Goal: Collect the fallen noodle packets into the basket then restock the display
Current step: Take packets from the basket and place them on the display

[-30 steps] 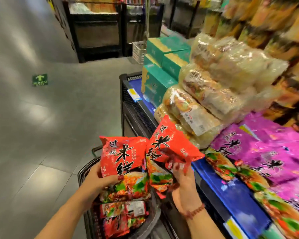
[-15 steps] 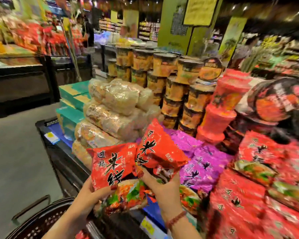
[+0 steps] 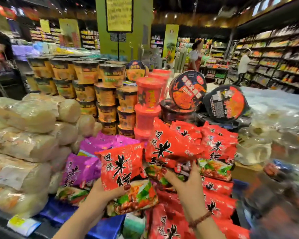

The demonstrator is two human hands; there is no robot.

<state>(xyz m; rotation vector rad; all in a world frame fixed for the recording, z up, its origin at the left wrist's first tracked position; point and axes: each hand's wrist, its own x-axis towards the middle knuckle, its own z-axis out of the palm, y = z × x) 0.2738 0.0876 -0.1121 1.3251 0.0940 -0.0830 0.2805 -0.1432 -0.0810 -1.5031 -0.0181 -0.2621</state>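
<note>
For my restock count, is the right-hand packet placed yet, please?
Not placed: right hand grips the packet, raised over the red pile.

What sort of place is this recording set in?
Most likely a supermarket, at an instant-noodle display: red noodle packets piled in front, stacked cup noodles behind them, and long stocked shelves lining the aisle at right.

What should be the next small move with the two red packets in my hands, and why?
Probably lay the red packet held by the right hand onto the red pile. It hovers right above matching packets there. The left hand holds the second red packet nearer the purple packets, so that one can follow.
</note>
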